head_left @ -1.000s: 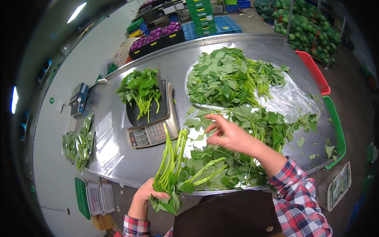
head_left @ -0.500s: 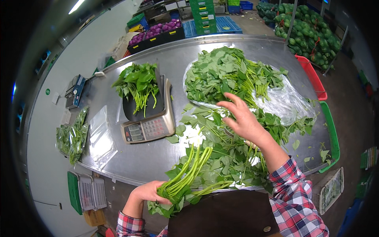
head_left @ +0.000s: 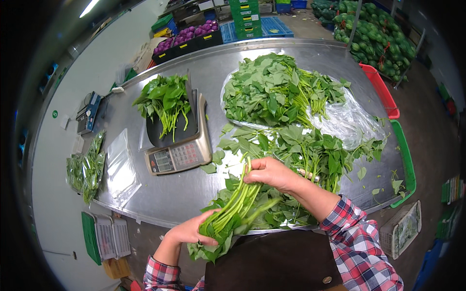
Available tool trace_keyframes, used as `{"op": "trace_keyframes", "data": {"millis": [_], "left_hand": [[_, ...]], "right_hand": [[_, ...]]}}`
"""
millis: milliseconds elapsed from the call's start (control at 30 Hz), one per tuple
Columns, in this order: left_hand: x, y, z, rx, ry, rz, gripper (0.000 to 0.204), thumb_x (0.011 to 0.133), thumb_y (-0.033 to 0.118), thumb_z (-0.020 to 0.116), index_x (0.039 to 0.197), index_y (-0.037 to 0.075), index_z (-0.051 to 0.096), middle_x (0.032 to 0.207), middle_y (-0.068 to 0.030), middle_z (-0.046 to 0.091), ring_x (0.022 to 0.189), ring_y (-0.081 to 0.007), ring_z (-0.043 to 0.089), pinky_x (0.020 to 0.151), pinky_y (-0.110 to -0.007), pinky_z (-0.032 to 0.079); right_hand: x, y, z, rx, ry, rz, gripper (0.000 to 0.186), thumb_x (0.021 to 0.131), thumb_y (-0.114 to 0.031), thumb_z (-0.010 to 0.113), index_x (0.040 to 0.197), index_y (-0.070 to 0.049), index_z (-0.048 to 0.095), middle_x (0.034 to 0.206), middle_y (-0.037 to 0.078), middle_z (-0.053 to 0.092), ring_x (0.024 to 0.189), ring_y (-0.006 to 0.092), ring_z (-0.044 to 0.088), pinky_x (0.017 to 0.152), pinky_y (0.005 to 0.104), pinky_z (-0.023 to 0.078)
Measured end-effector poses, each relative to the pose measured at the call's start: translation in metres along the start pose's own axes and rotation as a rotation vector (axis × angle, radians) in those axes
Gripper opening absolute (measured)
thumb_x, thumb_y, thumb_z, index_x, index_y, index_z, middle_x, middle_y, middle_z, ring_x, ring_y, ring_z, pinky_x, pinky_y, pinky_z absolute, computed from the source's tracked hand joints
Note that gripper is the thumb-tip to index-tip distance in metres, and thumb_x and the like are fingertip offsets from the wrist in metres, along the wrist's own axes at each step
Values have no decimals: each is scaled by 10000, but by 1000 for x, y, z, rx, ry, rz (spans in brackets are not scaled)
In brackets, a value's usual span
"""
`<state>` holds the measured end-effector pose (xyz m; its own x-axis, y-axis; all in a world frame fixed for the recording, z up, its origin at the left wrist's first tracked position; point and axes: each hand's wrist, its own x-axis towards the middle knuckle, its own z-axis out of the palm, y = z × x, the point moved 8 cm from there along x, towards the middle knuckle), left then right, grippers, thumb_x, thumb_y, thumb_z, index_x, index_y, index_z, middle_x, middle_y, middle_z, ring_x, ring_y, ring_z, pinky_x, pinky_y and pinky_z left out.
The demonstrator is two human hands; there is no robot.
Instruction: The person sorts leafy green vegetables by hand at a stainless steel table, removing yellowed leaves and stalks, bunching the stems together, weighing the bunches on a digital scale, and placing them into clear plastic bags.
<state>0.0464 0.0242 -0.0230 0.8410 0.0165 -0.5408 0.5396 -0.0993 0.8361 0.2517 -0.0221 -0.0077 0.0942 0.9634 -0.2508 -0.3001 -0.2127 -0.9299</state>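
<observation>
One left hand [head_left: 190, 230] clasps one leafy bunch [head_left: 224, 236]; one right hand [head_left: 269, 173] pinches its stems [head_left: 238, 200].

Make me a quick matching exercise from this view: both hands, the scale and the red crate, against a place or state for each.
1. Left hand
2. Right hand
3. Scale
4. Red crate

A. Past the table's right edge
B. At the stems of the held bunch
C. Bearing greens on its black pan
D. Around the bunch's leafy end

Pairs: 1-D, 2-B, 3-C, 4-A
</observation>
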Motion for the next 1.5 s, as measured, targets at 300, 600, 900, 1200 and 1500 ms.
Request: {"op": "trace_keyframes", "data": {"millis": [300,600,900,1200,1500], "left_hand": [[12,-5,-13,-30,97,-30,858,636,146,772,1343,10,306,1262,-107,446,1173,-183,399,997,-293,303],[22,-17,6,-347,14,-27,912,594,46,762,1365,11,276,1271,-57,451,1169,-164,409,995,-294,304],[20,-32,25,-366,-501,-143,783,664,4,748,1335,4,344,1242,-56,496,1108,-125,450,955,-288,358],[55,-22,-108,-348,380,153,511,854,251,581,1282,42,395,1171,-85,538,1058,-183,517,902,-313,429],[85,-45,30,-608,130,19,447,942,344,424,1132,-55,495,1087,-175,588,965,-231,596,859,-318,481]], "right_hand": [[-3,-9,-28,-354,395,-224,85,716,-108,574,708,-26,598,870,41,602,821,130,526,778,256,389],[4,2,-94,217,660,-310,120,746,-148,565,733,-30,585,1034,81,554,841,139,497,791,285,386],[-29,37,39,-739,-650,159,593,839,-398,535,1271,-12,407,1209,194,513,1081,280,513,939,346,397],[-55,109,22,52,-557,337,278,869,-251,578,976,1,533,785,68,584,695,142,573,606,291,471],[-28,162,-10,618,26,236,283,893,-177,547,1098,12,500,873,86,586,769,177,582,733,330,508]]}}
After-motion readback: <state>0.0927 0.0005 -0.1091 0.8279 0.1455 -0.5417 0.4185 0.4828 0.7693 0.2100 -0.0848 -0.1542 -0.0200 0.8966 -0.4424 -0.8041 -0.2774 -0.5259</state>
